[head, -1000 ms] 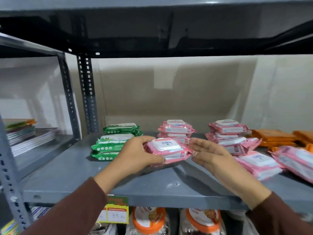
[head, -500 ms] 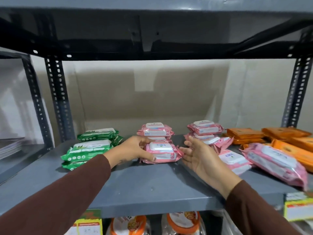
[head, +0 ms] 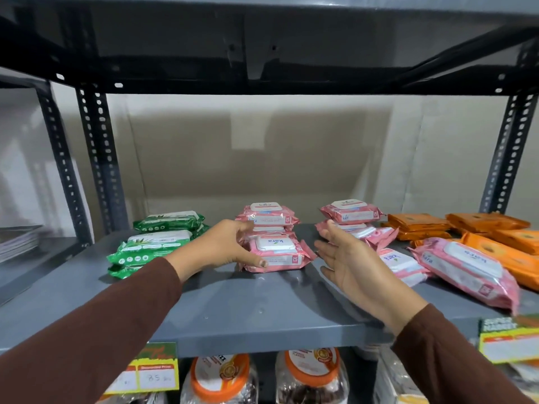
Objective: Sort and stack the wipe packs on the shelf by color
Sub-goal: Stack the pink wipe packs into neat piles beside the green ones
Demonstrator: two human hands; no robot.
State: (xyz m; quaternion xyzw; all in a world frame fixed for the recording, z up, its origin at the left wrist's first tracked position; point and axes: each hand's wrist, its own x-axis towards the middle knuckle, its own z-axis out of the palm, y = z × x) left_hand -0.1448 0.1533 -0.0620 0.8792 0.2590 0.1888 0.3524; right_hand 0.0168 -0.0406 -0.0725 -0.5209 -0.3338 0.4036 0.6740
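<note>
A small pink wipe pack [head: 280,253] lies on the grey shelf [head: 262,310], in front of a stack of pink packs [head: 267,214]. My left hand [head: 221,249] grips its left end, thumb along the front edge. My right hand [head: 347,258] hovers just right of it, palm facing left, fingers apart, holding nothing. A second pink stack [head: 351,212] stands behind my right hand. Two larger pink packs [head: 463,266] lie loose at the right. Green packs [head: 154,243] are stacked at the left, orange packs [head: 495,237] at the far right.
Perforated steel uprights [head: 100,158] frame the bay, with another upright [head: 507,153] at the right. A shelf board [head: 262,39] hangs low overhead. Orange-lidded jars [head: 221,374] and price tags [head: 157,371] sit below the shelf edge. Stacked booklets [head: 17,240] lie in the left bay.
The pink pack has been slid back against the pink stack with my left hand still on it. My right hand has come off the pack and opened beside it. The view has shifted right.
</note>
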